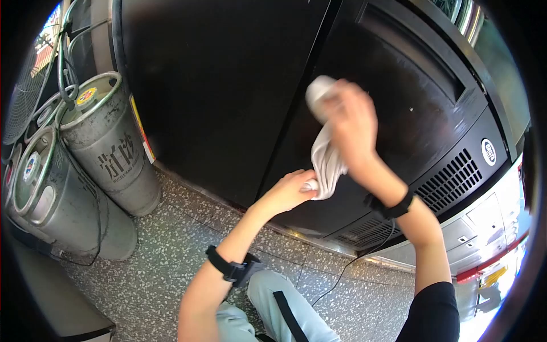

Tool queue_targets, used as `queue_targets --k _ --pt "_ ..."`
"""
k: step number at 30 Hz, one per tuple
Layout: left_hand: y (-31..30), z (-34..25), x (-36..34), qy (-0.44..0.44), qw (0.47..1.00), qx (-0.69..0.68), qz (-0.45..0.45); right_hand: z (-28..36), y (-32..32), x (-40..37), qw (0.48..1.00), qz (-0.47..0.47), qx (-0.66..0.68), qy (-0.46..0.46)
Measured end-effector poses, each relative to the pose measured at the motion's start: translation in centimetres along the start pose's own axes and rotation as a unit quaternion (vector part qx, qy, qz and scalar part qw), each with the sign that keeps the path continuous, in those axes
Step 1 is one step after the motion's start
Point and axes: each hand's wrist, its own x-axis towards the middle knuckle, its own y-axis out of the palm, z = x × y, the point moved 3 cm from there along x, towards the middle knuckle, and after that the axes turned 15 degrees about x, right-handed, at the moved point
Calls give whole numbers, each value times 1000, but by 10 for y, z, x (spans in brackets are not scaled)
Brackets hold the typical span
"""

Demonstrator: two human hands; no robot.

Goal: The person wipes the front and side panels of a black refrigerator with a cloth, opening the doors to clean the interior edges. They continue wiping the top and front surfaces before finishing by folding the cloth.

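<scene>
A whitish cloth (326, 165) stretches between my two hands in front of a black cabinet door (393, 114). My left hand (289, 191) is closed around the cloth's lower end, with a bunched bit showing at the fingertips. Higher up, my right hand (354, 122) grips the upper part, smeared by motion. A pale rounded bulge (320, 96) sticks out beyond its fingers. Folds hang loosely between the hands. Small light specks and dull smears mark the door's dark surface.
Several metal kegs (108, 142) stand on the left, with hoses and a fan guard (25, 97) behind them. Vent grilles (450, 179) line the cabinet's lower part. A thin black cable (342, 273) crosses the speckled floor (171, 245). My bent knee (273, 285) is below.
</scene>
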Motion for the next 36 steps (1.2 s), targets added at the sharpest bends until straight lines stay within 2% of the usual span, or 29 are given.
queue_targets --k 2,3,5,7,9,11,13,15,16,17,19,21,22,23,25,27,29,30,33,34,36 --pt "-16 0 -17 13 992 -82 -92 -22 -52 35 987 -80 -137 15" --pt "10 8 -42 -75 972 -203 -94 -16 -49 17 986 -52 -154 44" --pt "7 13 -38 -43 950 -286 -119 -15 -41 15 990 -30 -138 1" --pt "13 12 -29 -32 942 -332 -43 -14 -29 6 993 0 -118 -14" --pt "32 25 -25 -41 967 -251 17 -6 -5 -13 998 18 -53 -38" --pt "42 37 -28 -38 982 -169 76 16 20 -39 996 58 61 38" --pt "44 45 -35 -26 985 -147 86 42 40 -67 979 149 112 82" --pt "48 57 -46 -63 985 -116 114 61 54 -87 976 215 39 -9" --pt "48 63 -51 -66 983 -127 112 66 58 -95 973 221 63 -3" --pt "51 70 -55 -67 982 -138 110 70 61 -102 967 249 38 -38" --pt "59 80 -64 -81 976 -166 116 73 67 -111 973 222 40 -46" --pt "63 86 -67 -98 968 -194 124 68 60 -111 980 194 46 -17" --pt "63 85 -68 -78 971 -198 113 65 56 -109 983 179 50 -1" --pt "62 82 -66 -57 973 -200 100 56 52 -105 991 125 50 24" --pt "53 74 -62 -32 971 -223 80 42 28 -74 993 27 -23 116" --pt "37 60 -54 -28 962 -264 62 30 16 -40 986 3 -93 140" --pt "34 65 -43 -70 945 -299 116 30 28 -33 992 5 -89 89" --pt "38 65 -42 -92 932 -318 144 36 36 -38 996 40 -55 61" --pt "54 78 -38 -39 951 -275 135 60 65 -80 994 112 -16 -4" --pt "64 88 -39 -14 966 -240 94 68 72 -96 990 140 -7 -10" --pt "83 107 -48 -35 971 -208 116 86 84 -128 980 196 1 -37"
